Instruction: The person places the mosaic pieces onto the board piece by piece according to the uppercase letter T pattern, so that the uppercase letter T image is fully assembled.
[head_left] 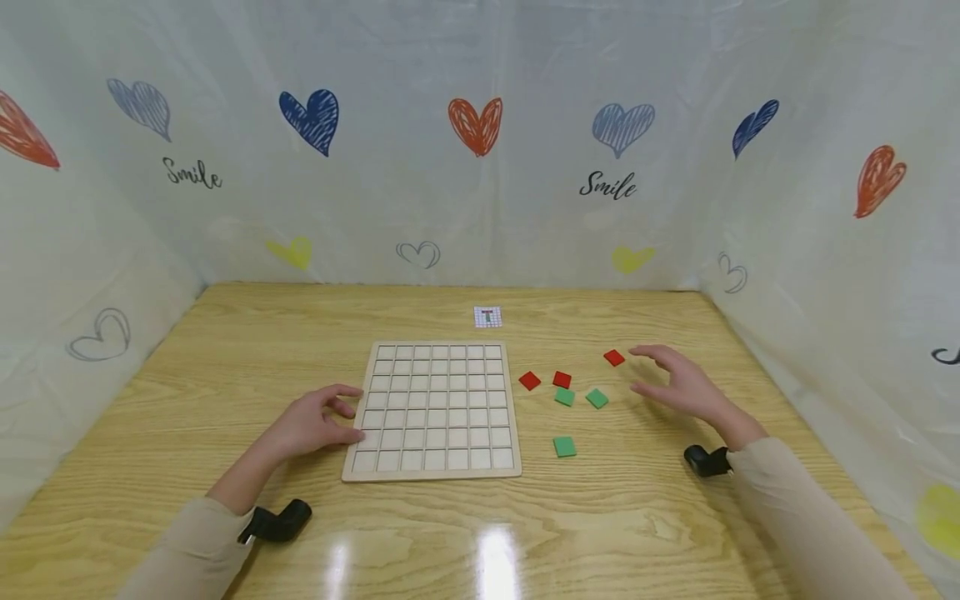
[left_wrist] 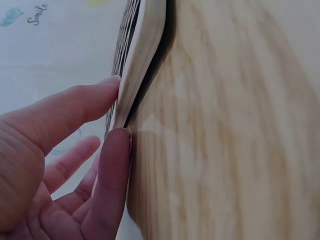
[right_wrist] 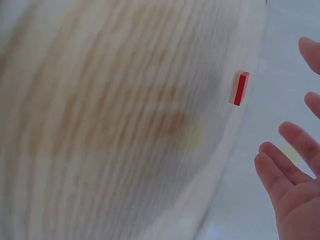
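Note:
My left hand [head_left: 311, 423] rests against the left edge of a square wooden grid board [head_left: 437, 417]. Its thumb and index finger touch the rim at separate spots, fingers loosely bent. In the left wrist view, two fingertips meet the side of the board [left_wrist: 142, 60]. Over at the right, my right hand [head_left: 682, 385] hovers above the table, thumb and fingers spread with nothing between them. Closest to its fingertips lies a red square tile [head_left: 614, 357], which the right wrist view also shows as a thin red tile [right_wrist: 241, 89], apart from the fingers.
Two more red tiles, one at the board's right edge [head_left: 529, 381], lie with several green tiles [head_left: 565, 447] between board and right hand. Behind the board is a small printed pattern card [head_left: 487, 317]. A white heart-printed curtain [head_left: 480, 208] encloses the wooden table [head_left: 420, 533].

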